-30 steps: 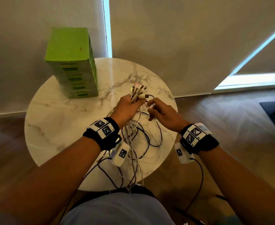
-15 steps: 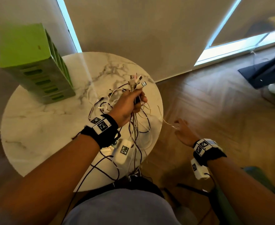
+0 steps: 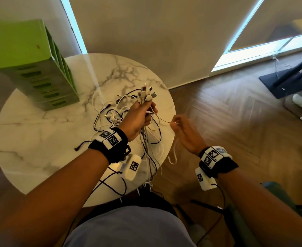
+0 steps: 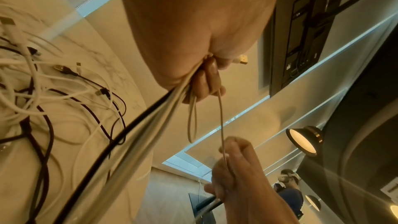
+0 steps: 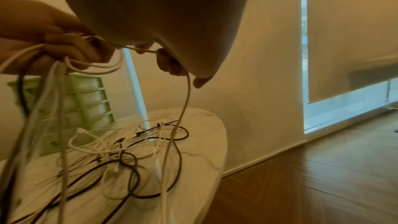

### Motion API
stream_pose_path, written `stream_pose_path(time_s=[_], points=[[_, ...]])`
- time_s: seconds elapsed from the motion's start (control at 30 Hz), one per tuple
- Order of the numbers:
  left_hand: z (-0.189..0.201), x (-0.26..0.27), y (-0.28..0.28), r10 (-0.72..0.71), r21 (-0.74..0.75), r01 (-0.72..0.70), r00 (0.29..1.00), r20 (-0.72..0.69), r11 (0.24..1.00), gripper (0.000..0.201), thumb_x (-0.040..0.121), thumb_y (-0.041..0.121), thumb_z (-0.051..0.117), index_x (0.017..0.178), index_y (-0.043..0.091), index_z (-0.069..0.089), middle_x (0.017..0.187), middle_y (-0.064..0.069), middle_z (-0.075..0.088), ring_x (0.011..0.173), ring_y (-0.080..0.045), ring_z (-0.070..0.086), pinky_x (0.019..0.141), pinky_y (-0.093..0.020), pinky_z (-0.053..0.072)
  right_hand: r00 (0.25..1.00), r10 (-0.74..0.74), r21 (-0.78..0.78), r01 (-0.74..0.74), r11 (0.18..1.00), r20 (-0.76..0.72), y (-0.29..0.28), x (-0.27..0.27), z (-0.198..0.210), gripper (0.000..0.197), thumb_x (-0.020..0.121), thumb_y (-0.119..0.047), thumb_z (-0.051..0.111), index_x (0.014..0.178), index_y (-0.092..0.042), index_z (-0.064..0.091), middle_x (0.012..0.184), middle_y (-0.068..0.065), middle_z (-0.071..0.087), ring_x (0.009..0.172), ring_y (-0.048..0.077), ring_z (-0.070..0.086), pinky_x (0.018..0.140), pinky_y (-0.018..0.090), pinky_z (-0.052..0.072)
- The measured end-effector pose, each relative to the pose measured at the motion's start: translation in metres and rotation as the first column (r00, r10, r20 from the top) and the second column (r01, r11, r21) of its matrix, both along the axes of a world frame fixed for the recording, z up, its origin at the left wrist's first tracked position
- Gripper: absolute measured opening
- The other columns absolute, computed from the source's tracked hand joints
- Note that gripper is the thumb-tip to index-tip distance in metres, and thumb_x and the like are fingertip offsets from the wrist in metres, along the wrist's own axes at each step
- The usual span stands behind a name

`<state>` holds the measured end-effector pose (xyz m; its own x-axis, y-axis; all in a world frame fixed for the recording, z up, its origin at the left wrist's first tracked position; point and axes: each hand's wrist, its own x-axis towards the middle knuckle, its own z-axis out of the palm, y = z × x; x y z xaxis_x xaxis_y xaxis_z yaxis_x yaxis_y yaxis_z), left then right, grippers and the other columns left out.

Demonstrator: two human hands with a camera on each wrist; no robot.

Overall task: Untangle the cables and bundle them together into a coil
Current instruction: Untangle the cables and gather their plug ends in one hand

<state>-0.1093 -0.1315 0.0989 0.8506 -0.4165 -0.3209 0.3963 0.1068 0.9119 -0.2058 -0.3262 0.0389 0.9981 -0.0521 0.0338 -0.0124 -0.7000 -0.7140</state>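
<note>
My left hand is squeezed tight around a bunch of thin white and black charging cables, and their little metal plug ends stick up out of the top of my fist. I am holding the bunch up above the round white marble table. My right hand is off past the table's edge, and its fingers pinch one thin white cable that runs across to my left fist. The far part of that cable hangs down from my right hand in a loose curl. The rest of the cables hang down from my left hand, and some lie in a messy pile of white and dark loops on the table. A tall green plastic box with slots stands at the back of the table, well away from the pile. I think the messy pile is the tricky part. If I pull this one cable too hard, a loop in the pile could close into a knot. The pull could also drag the whole pile over the table's edge and onto the wooden floor. If my left fist gets loose, the plug ends could slip down and I would lose my neat bunch. So I should pull slowly and watch the loops.
</note>
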Motion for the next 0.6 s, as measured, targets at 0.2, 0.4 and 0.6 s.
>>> stream_pose_path(time_s=[0.2,0.4,0.6], points=[[0.004,0.008,0.012,0.042,0.007,-0.042,0.999,-0.003,0.999,0.024,0.108,0.028,0.044,0.106,0.009,0.058,0.083,-0.002,0.059,0.048,-0.006,0.031,0.048,-0.018,0.025,0.985,-0.075,-0.313,0.023,0.950,-0.155,-0.046,-0.016,-0.014,0.029,0.108,-0.032,0.039,0.080,-0.035,0.046,0.076,-0.016,0.050,0.075,0.006,0.050,0.083,0.038,0.036],[0.006,0.008,0.015,-0.022,-0.076,0.019,0.999,-0.045,0.997,0.029,0.109,0.028,0.042,0.090,0.010,0.056,0.073,0.000,0.048,0.050,-0.009,0.027,0.048,-0.023,0.020,0.969,-0.053,-0.344,-0.034,0.938,-0.240,-0.040,-0.016,-0.010,0.034,0.100,-0.019,0.042,0.131,-0.013,0.055,0.128,0.010,0.059,0.119,0.031,0.055,0.100,0.042,0.041],[0.003,0.011,0.009,0.015,-0.042,-0.017,0.999,-0.041,0.999,0.028,0.108,0.028,0.043,0.087,0.012,0.052,0.069,0.002,0.042,0.049,-0.007,0.031,0.048,-0.020,0.024,0.924,0.273,0.081,-0.260,0.962,-0.269,0.051,0.026,0.039,0.038,0.103,-0.035,0.053,0.135,-0.017,0.049,0.125,-0.003,0.066,0.113,0.009,0.061,0.093,0.020,0.047]])
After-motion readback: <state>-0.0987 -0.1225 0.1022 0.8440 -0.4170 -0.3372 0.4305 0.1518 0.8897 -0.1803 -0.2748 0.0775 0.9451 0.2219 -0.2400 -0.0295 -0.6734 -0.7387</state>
